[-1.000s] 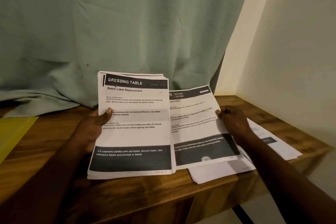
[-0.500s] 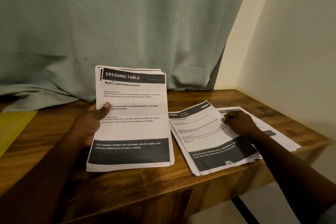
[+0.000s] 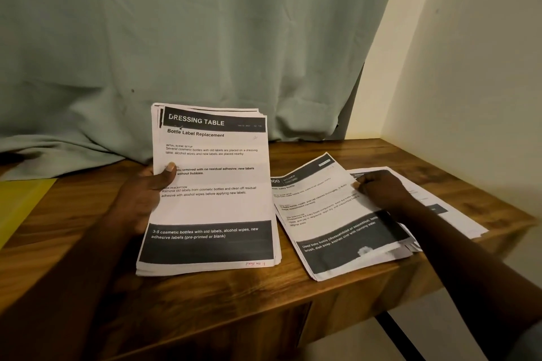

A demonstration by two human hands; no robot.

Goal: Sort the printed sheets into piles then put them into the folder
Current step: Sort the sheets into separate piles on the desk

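My left hand (image 3: 143, 193) grips a thick stack of printed sheets (image 3: 214, 202) by its left edge, thumb on the top page headed "DRESSING TABLE"; the stack's bottom edge rests on the wooden table (image 3: 234, 302). To the right, a "KITCHEN" sheet (image 3: 328, 214) lies on top of a pile on the table. My right hand (image 3: 381, 190) rests on that sheet's right side with curled fingers pinching its edge. Another pile of sheets (image 3: 445, 208) lies further right, partly under my right forearm. A yellow folder (image 3: 20, 205) lies at the table's left edge.
A pale green curtain (image 3: 205, 38) hangs behind the table and drapes onto its back left. A cream wall (image 3: 469, 67) closes off the right side. The table's front and right edges are close to the piles.
My right hand carried the kitchen sheet down and right from beside the held stack and laid it flat on the pile. The left hand and its stack stayed almost still.
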